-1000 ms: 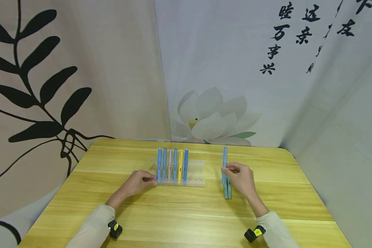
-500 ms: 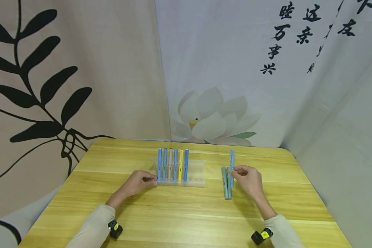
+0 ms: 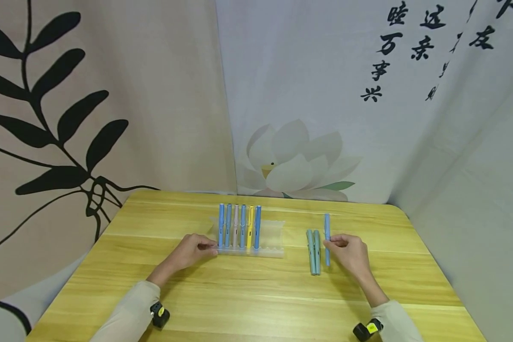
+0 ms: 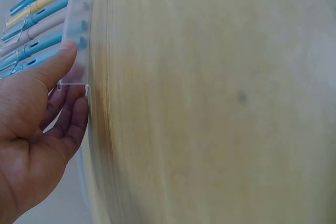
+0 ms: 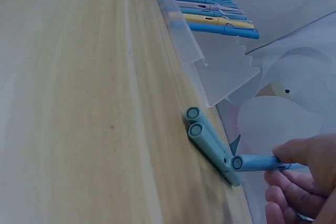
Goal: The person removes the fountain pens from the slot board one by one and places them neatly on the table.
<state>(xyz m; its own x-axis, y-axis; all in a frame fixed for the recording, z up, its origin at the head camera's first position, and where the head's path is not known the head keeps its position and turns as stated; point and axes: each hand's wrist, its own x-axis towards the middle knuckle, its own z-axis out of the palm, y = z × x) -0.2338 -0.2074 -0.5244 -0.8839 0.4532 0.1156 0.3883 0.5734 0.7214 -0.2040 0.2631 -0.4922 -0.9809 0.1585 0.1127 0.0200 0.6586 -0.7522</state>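
Observation:
A clear plastic pen stand (image 3: 271, 236) sits mid-table with several pens standing in its left part: blue ones, a pinkish-grey pen (image 3: 235, 223) and a yellow pen (image 3: 250, 223). At the stand's left end, my left hand (image 3: 191, 249) pinches the corner, thumb in front and fingers behind in the left wrist view. My right hand (image 3: 349, 252) holds a blue pen (image 3: 327, 227) between thumb and fingers, to the right of two green pens (image 3: 311, 252) that lie side by side on the table. In the right wrist view the held pen (image 5: 257, 162) is raised over the green pens' far ends.
The wooden table (image 3: 256, 299) runs back to a printed curtain (image 3: 299, 85) along its far edge. Bare slots show in the stand's right half. Each sleeve carries a small black wrist camera (image 3: 160, 315).
My right hand has carried the blue pen rightward and toward me, from over the green pens to their right side. My left hand stays at the stand.

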